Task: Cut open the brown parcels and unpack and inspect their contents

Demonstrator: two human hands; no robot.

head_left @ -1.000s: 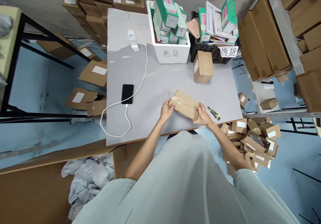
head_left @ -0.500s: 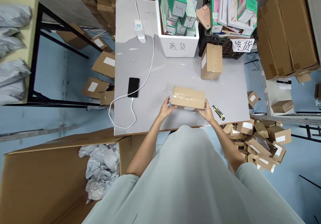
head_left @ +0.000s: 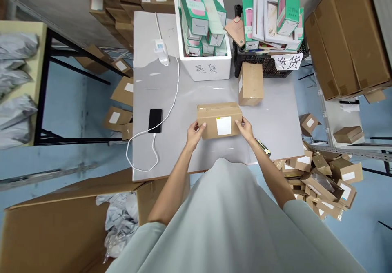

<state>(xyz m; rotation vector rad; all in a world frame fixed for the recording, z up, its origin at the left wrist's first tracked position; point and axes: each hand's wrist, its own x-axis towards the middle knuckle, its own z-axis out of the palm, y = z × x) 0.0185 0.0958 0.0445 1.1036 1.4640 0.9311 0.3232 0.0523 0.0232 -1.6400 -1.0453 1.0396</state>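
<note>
Between my two hands is a brown cardboard box [head_left: 210, 128], tilted so that the face with a white label points toward me. My left hand [head_left: 195, 134] grips its left end, thumb on the front face. At the right end, my right hand [head_left: 244, 128] holds it the same way, with the fingers partly hidden behind. A yellow and black box cutter [head_left: 263, 147] lies beside my right forearm, partly covered by it. Farther back stands a taller closed cardboard box [head_left: 251, 84] on the grey table [head_left: 177, 150].
A white foam bin [head_left: 205, 69] and a black crate [head_left: 275, 71] hold green boxes at the table's back. A phone [head_left: 155, 120] with a white cable lies left. Below left, a large carton [head_left: 61, 228] contains grey plastic bags; discarded boxes [head_left: 324, 183] are piled at right.
The box has been tipped and raised a little by both hands, bringing its labelled face into sight. The camera view has shifted slightly, and my right forearm now overlaps the box cutter.
</note>
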